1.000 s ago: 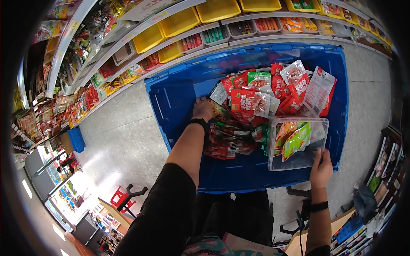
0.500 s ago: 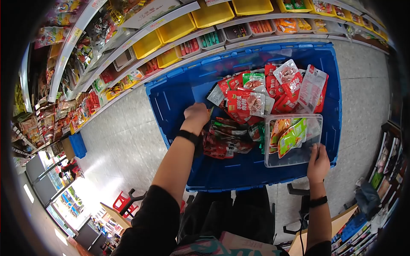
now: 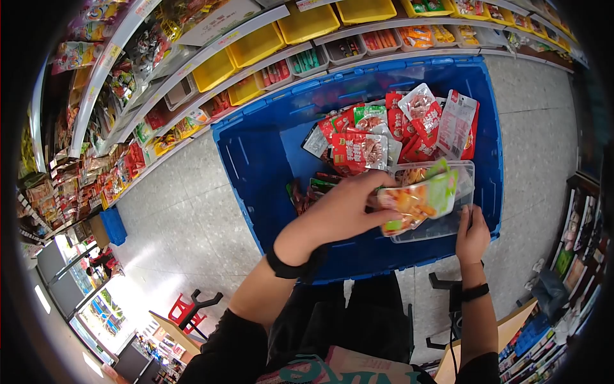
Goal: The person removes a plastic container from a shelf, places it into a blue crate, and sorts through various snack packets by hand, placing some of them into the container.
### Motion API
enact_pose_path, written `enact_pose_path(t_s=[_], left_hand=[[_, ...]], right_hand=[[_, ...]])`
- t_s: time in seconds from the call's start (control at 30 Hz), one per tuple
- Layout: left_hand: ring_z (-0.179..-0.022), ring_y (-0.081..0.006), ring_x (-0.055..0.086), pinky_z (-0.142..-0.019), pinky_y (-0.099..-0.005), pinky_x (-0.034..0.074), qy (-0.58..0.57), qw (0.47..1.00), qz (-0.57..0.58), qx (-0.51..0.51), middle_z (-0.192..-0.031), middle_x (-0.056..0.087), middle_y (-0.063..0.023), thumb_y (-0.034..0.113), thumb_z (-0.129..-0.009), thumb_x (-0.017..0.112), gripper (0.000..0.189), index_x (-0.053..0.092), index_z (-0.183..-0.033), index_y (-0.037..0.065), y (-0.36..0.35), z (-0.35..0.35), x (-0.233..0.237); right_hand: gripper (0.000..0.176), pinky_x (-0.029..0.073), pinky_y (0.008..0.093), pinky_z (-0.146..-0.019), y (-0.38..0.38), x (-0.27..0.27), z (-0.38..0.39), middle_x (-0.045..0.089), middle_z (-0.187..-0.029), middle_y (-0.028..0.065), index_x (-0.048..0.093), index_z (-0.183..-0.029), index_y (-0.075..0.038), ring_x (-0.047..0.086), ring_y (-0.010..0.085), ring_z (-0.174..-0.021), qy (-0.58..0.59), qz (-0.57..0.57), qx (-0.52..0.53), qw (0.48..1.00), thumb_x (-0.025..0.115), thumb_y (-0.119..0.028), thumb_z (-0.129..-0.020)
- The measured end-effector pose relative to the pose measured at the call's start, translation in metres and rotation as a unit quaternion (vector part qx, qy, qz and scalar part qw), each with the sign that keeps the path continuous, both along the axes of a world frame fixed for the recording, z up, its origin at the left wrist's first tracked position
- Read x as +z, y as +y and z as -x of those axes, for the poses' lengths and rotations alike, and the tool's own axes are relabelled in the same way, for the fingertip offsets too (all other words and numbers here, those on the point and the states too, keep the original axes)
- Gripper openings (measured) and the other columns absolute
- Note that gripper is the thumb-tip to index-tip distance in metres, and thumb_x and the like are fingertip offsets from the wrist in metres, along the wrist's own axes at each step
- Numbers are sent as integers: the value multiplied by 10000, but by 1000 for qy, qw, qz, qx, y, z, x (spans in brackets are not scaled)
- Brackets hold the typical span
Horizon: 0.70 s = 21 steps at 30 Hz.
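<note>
My left hand (image 3: 345, 208) grips snack packets (image 3: 419, 200) with a white, orange and green print, smeared by motion, over a clear plastic container (image 3: 427, 235). Fingers of my right hand (image 3: 473, 235) pinch that container's near right side. The container sits within the large blue crate (image 3: 252, 157), towards its right. Behind it in the crate lie red and silver snack pouches (image 3: 364, 150), loosely heaped. More dark red and green packets (image 3: 304, 195) are partly covered by my left hand.
Beyond the crate run curved shelves with yellow bins (image 3: 310, 24) and small packaged snacks. A red stool (image 3: 185, 310) stands on the grey tiled floor (image 3: 179, 173) at lower left. A blue box (image 3: 114, 226) is further left.
My left hand has moved right from the crate's left part to above the clear container, now with packets in its fingers. My right hand stays on the container.
</note>
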<state>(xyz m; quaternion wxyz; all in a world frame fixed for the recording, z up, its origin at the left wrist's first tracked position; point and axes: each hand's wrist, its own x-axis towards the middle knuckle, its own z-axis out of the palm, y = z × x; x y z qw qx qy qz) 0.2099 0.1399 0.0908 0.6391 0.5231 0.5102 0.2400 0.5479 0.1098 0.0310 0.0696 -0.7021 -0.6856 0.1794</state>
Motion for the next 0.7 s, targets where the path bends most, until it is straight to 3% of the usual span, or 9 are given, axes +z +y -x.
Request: enact_pose_path(t_s=[0.07,0.17,0.2,0.3,0.4,0.43,0.47,0.57,0.7], left_hand=[[-1085,-261,644,-933,-365,518,89,990,-97,44,-1232,606,-131,195,-882,765,355,611,-1169,55,-7,-17,-13],[-1156,-334,595,-991,-411,493,110,985,-102,82,-1304,562,-126,139,-889,727,296,620,-1157,74,-15,-29,-27],[-1156,-334,595,-991,-411,493,111,985,-101,81,-1304,562,-126,139,-889,727,296,620,-1157,74,-18,-33,-30],[-1262,-339,518,-1048,-456,447,207,937,-272,69,-1312,562,-111,70,-835,708,310,631,-1133,103,-22,-48,-30],[-1296,-337,489,-1055,-456,438,201,935,-292,24,-1331,556,-106,81,-825,716,311,633,-1123,117,-29,-68,-33],[-1343,-330,453,-1133,-495,349,237,923,-303,-21,-1358,544,-126,136,-832,724,371,635,-1192,124,-31,-75,-38],[-1343,-330,453,-1133,-495,349,238,923,-303,-20,-1358,544,-126,136,-832,724,371,635,-1192,124,-34,-83,-41],[-1423,-319,389,-1214,-598,87,316,895,-301,-90,-1402,528,-189,219,-851,719,537,580,-1358,108,-41,-103,-51],[-1413,-283,421,-1211,-610,89,236,918,-293,-123,-1359,575,-139,226,-864,711,543,561,-1371,101,-44,-107,-51]], right_hand=[[233,525,438,-673,1,0,0,706,-892,183,639,-1051,-28,679,394,-786,-5,-3,1,1000,530,-233,-1033],[235,525,437,-673,2,3,2,707,-893,182,636,-1045,-30,681,391,-789,14,25,-15,999,527,-239,-1035],[237,526,435,-673,2,2,2,708,-888,175,634,-1042,-31,683,386,-790,6,19,-13,1000,526,-242,-1036],[238,527,433,-672,1,1,2,712,-878,164,633,-1040,-34,688,376,-789,2,16,-14,1000,526,-246,-1037],[237,528,430,-672,1,2,2,715,-870,154,634,-1042,-37,692,369,-788,1,14,-15,1000,526,-249,-1037],[237,529,428,-671,1,2,2,716,-866,151,634,-1043,-39,693,366,-786,-3,9,-11,1000,526,-249,-1037],[237,529,428,-671,1,2,2,716,-866,151,634,-1043,-39,693,366,-786,-3,8,-10,1000,526,-249,-1037],[236,528,427,-670,1,1,2,717,-873,153,636,-1047,-44,693,364,-786,4,5,-8,1000,525,-252,-1038],[238,527,427,-666,1,1,0,721,-883,147,636,-1047,-54,694,359,-784,-7,9,-8,1000,515,-258,-1043]])
